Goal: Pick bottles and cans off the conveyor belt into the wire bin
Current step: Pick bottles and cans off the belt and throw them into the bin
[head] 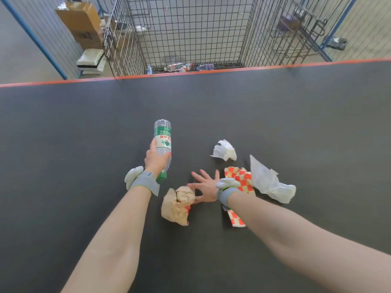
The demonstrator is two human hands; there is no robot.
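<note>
The left grip is curled round a clear green-labelled bottle above the conveyor belt, cap at the wrist and base aimed at 12 o'clock toward the wire bin. Held near the neck end, the bottle may tumble if thrown and fall short onto the belt. At 4 o'clock from it lies a crumpled brown bag. The right grip, fingers spread, seems to touch it and could snag paper, as could the checkered wrapper just beside.
</note>
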